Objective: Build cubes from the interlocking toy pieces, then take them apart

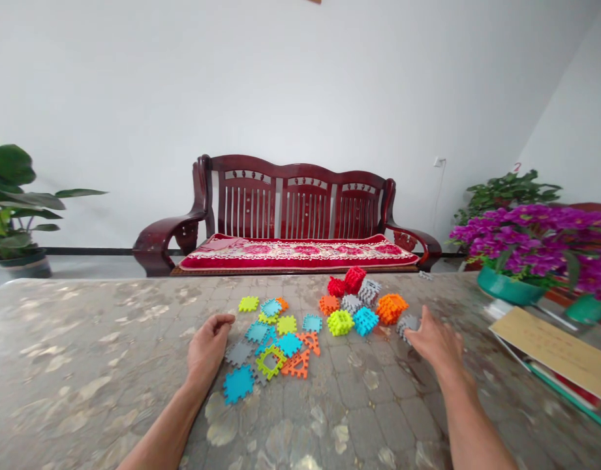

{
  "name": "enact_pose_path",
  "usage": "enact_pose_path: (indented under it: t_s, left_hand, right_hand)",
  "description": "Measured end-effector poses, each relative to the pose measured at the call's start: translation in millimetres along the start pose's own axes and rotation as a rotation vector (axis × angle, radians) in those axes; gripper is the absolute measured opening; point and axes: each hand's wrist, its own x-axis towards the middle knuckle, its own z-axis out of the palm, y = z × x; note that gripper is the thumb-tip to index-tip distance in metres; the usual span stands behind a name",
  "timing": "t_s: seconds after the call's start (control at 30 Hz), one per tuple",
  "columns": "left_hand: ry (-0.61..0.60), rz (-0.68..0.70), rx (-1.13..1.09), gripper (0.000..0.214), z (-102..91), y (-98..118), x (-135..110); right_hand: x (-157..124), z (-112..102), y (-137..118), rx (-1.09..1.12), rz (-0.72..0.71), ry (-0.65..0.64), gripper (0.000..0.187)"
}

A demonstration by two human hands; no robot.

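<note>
My left hand (209,346) rests at the left side of a spread of flat interlocking foam-like tiles, its fingers curled in and nothing showing in them. Nearest to it lie a grey tile (239,353) and a blue tile (238,384). Lime tiles (286,324) and orange triangular frames (297,364) overlap in the same spread. On the right, my right hand (440,343) has thumb and index finger around a small grey block (406,325), which sits at the table surface. Beside it is an assembled orange cube (391,308); blue (365,320) and lime (340,322) cubes stand further left.
Red blocks (354,280) and grey blocks (369,292) stand behind the cubes. A small grey piece (425,275) lies near the far edge. Purple flowers in a green pot (510,285) and a brown envelope (557,349) occupy the right. Beyond the table (85,365) is a wooden bench (305,202).
</note>
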Motion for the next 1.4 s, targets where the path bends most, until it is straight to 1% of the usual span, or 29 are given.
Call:
enact_pose_path:
  t_s: [0.07,0.13,0.23,0.3,0.37,0.43,0.53,0.6,0.67,0.73,0.83,0.9,0.93,1.07,1.27,1.33,1.4]
  left_hand:
    - [-0.006,-0.013,0.009,0.031,-0.4,0.7,0.1]
    - [-0.014,-0.023,0.012,0.031,-0.5,0.9,0.4]
    - [-0.019,-0.019,0.005,0.03,0.3,0.3,1.0]
    - [-0.021,-0.007,0.0,0.029,1.0,0.0,0.8]
    - [-0.022,0.003,0.004,0.028,1.4,0.4,0.0]
    - [-0.026,0.005,0.012,0.028,1.4,1.7,-1.1]
    - [-0.029,0.004,0.029,0.027,0.6,4.4,-3.3]
    - [-0.031,0.013,0.041,0.026,-0.1,6.2,-4.7]
    - [-0.036,0.021,0.054,0.025,-0.5,7.7,-5.8]
    - [-0.041,0.026,0.068,0.024,-0.4,8.9,-6.4]
    - [-0.048,0.022,0.099,0.025,0.6,10.2,-6.9]
    - [-0.054,0.019,0.113,0.025,1.4,11.1,-7.3]
    - [-0.059,0.019,0.116,0.025,1.6,11.6,-7.6]
    - [-0.079,0.011,0.125,0.025,1.5,14.3,-9.2]
    - [-0.084,0.001,0.126,0.026,-1.1,19.9,-11.0]
    - [-0.086,0.006,0.132,0.026,-2.3,21.8,-11.8]
    - [-0.09,0.009,0.137,0.026,-3.4,23.6,-12.8]
  right_hand:
    - [-0.2,-0.7,0.8,-0.01,0.003,0.018,0.075]
    - [-2.4,-5.2,1.8,0.003,0.008,0.066,0.072]
    - [-9.2,-14.7,0.9,0.115,-0.004,0.224,0.058]
    - [-15.7,-18.3,-4.9,0.241,-0.076,0.347,0.049]
    - [-24.1,-17.4,-17.7,0.381,-0.208,0.411,0.044]
    - [-35.6,-12.4,-37.9,0.512,-0.361,0.381,0.039]
    - [-59.8,-1.9,-76.9,0.651,-0.55,0.227,0.033]
    - [-79.0,4.8,-102.9,0.711,-0.667,0.145,0.031]
    - [-97.8,10.6,-125.0,0.722,-0.782,0.101,0.031]
    - [-113.4,15.6,-141.3,0.704,-0.902,0.036,0.036]
    - [-127.1,22.0,-154.1,0.653,-1.018,-0.043,0.053]
    - [-130.1,25.1,-156.3,0.59,-1.053,-0.086,0.061]
    - [-130.4,26.2,-156.3,0.556,-1.064,-0.103,0.061]
    - [-129.6,27.2,-153.9,0.493,-1.087,-0.125,0.051]
    - [-131.5,27.4,-152.6,0.61,-1.07,-0.034,0.04]
    - [-132.2,27.7,-152.9,0.627,-1.057,-0.001,0.042]
    - [-132.6,28.2,-153.5,0.621,-1.014,0.03,0.048]
